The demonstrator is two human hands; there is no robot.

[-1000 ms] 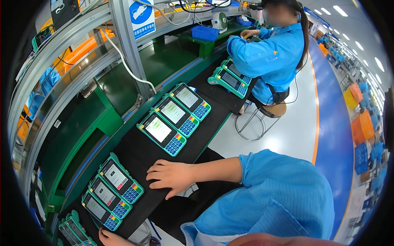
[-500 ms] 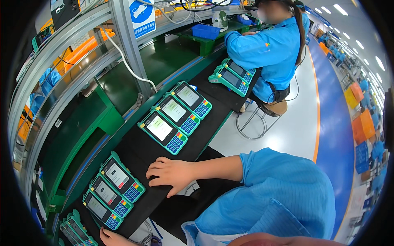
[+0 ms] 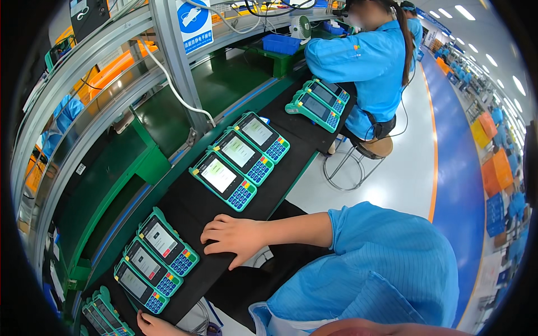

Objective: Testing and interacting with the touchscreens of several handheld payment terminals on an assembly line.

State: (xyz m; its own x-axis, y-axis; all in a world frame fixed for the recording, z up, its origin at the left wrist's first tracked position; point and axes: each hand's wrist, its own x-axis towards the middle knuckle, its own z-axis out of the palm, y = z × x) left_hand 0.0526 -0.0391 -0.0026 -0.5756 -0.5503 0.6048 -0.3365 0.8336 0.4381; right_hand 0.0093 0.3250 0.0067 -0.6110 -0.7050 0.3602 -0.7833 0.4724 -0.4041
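Note:
My right hand (image 3: 234,238) lies palm down with fingers spread on the edge of the black mat (image 3: 193,207), holding nothing. Left of it, three green-framed payment terminals with blue keypads stand side by side: a near one (image 3: 137,283), a middle one (image 3: 152,263) and a far one (image 3: 168,241), screens lit. My left hand (image 3: 156,325) is cut off by the lower edge. Its visible fingers are apart beside the near terminal's lower end; whether they touch it I cannot tell. More terminals (image 3: 103,316) stand at the lower left.
Another row of lit terminals (image 3: 241,151) lies beyond my right hand. Farther along the bench are more terminals (image 3: 318,106), by a co-worker in blue (image 3: 358,67) on a stool (image 3: 372,148). A metal post (image 3: 176,67) and white cable (image 3: 168,78) rise behind the mat.
The co-worker's arm has shifted slightly up and away, showing more of the terminals beside it. My hands have stayed in place.

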